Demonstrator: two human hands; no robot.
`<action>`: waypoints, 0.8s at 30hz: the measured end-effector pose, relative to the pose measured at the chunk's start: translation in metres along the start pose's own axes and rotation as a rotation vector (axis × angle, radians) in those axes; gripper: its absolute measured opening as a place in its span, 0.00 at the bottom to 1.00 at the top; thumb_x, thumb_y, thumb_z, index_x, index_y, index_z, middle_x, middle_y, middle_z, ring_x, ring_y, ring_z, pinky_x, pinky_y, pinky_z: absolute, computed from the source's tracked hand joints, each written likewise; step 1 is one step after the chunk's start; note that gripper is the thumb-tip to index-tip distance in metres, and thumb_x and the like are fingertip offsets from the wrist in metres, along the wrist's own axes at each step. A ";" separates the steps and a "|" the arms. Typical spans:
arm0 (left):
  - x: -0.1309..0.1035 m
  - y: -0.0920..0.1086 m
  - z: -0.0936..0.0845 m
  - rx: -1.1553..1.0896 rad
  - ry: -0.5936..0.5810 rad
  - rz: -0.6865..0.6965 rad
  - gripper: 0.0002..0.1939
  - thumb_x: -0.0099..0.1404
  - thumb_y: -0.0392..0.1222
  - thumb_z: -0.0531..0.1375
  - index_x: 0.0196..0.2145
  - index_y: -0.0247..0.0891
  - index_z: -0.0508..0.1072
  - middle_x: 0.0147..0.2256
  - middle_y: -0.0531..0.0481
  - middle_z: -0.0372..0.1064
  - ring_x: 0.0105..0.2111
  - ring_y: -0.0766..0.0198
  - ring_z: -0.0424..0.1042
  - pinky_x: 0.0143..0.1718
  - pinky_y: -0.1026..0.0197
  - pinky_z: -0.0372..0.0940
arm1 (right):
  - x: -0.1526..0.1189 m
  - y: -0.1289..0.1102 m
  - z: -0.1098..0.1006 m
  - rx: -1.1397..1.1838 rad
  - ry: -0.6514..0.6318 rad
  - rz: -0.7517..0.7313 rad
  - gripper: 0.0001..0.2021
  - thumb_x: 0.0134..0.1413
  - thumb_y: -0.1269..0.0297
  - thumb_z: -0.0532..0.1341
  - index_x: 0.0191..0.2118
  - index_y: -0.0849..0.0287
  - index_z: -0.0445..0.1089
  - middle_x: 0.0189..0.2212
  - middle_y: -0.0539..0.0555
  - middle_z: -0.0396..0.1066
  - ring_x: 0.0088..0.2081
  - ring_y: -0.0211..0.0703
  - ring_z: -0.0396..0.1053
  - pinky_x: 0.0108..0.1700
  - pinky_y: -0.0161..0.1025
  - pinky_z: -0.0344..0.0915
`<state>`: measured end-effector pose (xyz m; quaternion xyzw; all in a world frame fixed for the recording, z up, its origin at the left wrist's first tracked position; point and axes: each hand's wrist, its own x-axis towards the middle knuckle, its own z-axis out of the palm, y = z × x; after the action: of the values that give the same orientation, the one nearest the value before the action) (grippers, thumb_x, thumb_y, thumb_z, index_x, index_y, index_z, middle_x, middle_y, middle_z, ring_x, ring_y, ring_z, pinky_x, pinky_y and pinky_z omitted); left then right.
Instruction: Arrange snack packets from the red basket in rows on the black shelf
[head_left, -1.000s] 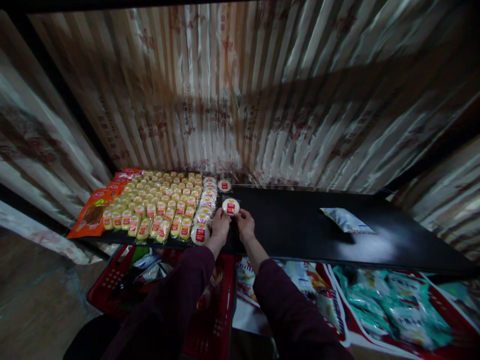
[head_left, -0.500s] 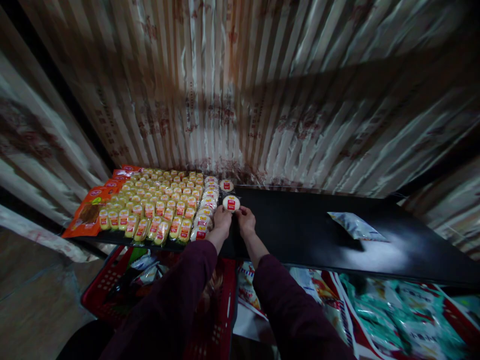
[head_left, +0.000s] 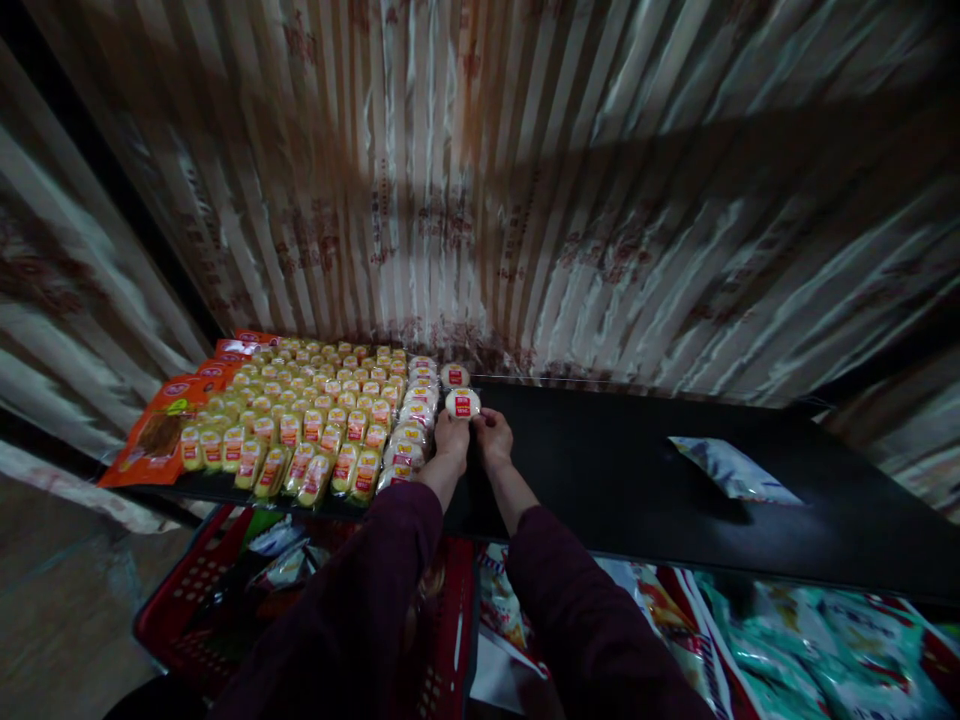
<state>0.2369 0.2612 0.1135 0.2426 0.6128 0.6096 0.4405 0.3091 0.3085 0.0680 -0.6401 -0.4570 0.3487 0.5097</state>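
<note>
Between my hands, a round white wrapped cake [head_left: 463, 404] with a red label is held just above the black shelf [head_left: 585, 450]. My left hand [head_left: 452, 440] pinches its lower left edge. At its lower right edge, the fingers of my right hand [head_left: 494, 438] are closed on the wrapper. Just behind lies another round white cake [head_left: 454, 375] at the back of the shelf. A row of similar white wrapped cakes [head_left: 411, 432] runs front to back, left of my left hand. Further left stand many yellow wrapped cakes [head_left: 300, 425] in rows.
Orange packets [head_left: 154, 440] lie at the shelf's left end. On the right part rests a single pale packet [head_left: 735, 470]. Below the shelf are a red basket [head_left: 169, 615] holding packets and several green snack bags [head_left: 862, 640]. A striped plastic sheet [head_left: 480, 200] hangs behind.
The view has shifted slightly, so the shelf sits a little lower in the picture. Both hands keep hold of the white cake near the one behind it.
</note>
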 end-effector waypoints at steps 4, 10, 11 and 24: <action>0.000 0.014 0.007 0.054 0.071 -0.022 0.12 0.51 0.27 0.58 0.34 0.37 0.72 0.36 0.45 0.72 0.36 0.59 0.70 0.37 0.61 0.63 | 0.008 0.000 0.005 -0.028 0.011 0.026 0.12 0.39 0.62 0.61 0.34 0.57 0.72 0.29 0.50 0.75 0.31 0.42 0.70 0.36 0.37 0.65; 0.007 0.019 0.013 0.036 0.087 -0.032 0.11 0.53 0.28 0.57 0.34 0.37 0.71 0.34 0.45 0.72 0.34 0.60 0.70 0.35 0.62 0.63 | 0.013 -0.006 0.010 -0.048 0.023 0.021 0.12 0.40 0.63 0.61 0.35 0.58 0.72 0.29 0.52 0.74 0.31 0.43 0.71 0.37 0.37 0.65; 0.008 0.019 0.013 0.037 0.086 -0.031 0.11 0.53 0.28 0.57 0.34 0.37 0.71 0.33 0.45 0.71 0.34 0.60 0.70 0.34 0.62 0.63 | 0.013 -0.007 0.011 -0.051 0.023 0.023 0.12 0.40 0.63 0.61 0.34 0.58 0.72 0.29 0.51 0.74 0.31 0.43 0.71 0.37 0.37 0.65; 0.013 0.026 0.016 0.033 0.118 -0.068 0.08 0.53 0.27 0.58 0.29 0.37 0.68 0.29 0.49 0.68 0.34 0.63 0.68 0.34 0.64 0.61 | 0.016 -0.012 0.018 -0.147 0.049 -0.028 0.11 0.42 0.63 0.61 0.34 0.59 0.73 0.29 0.53 0.75 0.31 0.42 0.71 0.39 0.37 0.65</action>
<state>0.2376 0.2836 0.1376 0.1925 0.6556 0.5971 0.4201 0.2949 0.3303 0.0758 -0.6776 -0.4778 0.2911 0.4773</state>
